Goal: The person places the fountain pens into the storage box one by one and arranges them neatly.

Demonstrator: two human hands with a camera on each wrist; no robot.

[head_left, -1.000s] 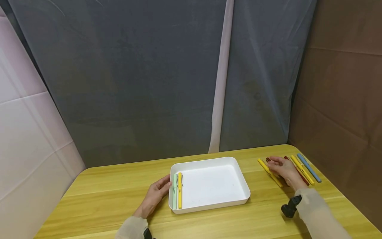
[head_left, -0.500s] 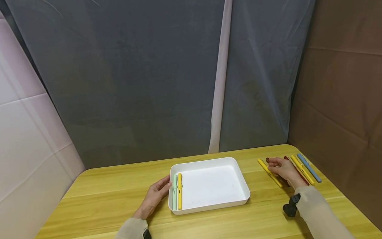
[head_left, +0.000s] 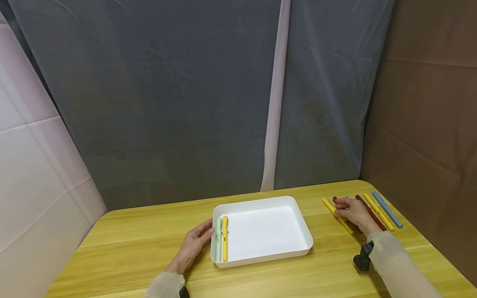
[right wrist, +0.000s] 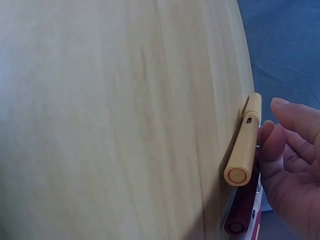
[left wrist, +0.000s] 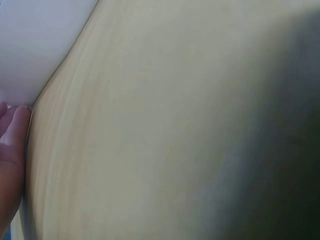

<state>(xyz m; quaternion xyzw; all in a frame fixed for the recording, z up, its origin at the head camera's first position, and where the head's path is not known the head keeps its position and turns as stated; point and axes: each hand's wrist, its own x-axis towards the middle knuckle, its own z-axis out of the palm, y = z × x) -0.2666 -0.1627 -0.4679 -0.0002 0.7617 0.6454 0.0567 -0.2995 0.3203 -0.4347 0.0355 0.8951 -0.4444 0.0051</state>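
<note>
My left hand (head_left: 193,244) rests at the left wall of a white tray (head_left: 273,255), its fingertips touching the side in the left wrist view. A mint green pen (head_left: 218,244) and a yellow pen (head_left: 225,244) lie side by side in the tray, along its left end. On the right, my right hand (head_left: 355,213) hovers low over a row of pens, thumb and fingers apart. Beside its fingertips lie a yellow pen (right wrist: 243,150) and a dark red pen (right wrist: 242,210); no pen shows between them. A whitish pen (right wrist: 258,202) is mostly hidden.
Right of the right hand lie another dark red pen (head_left: 372,213), a yellow pen (head_left: 379,212) and a blue pen (head_left: 387,209). They are near the right edge of the wooden table (head_left: 130,244). A grey curtain (head_left: 167,103) hangs behind.
My right hand has shifted very slightly among the pens, and a whitish pen tip now shows just beyond its fingers. The left hand and the tray have stayed in place.
</note>
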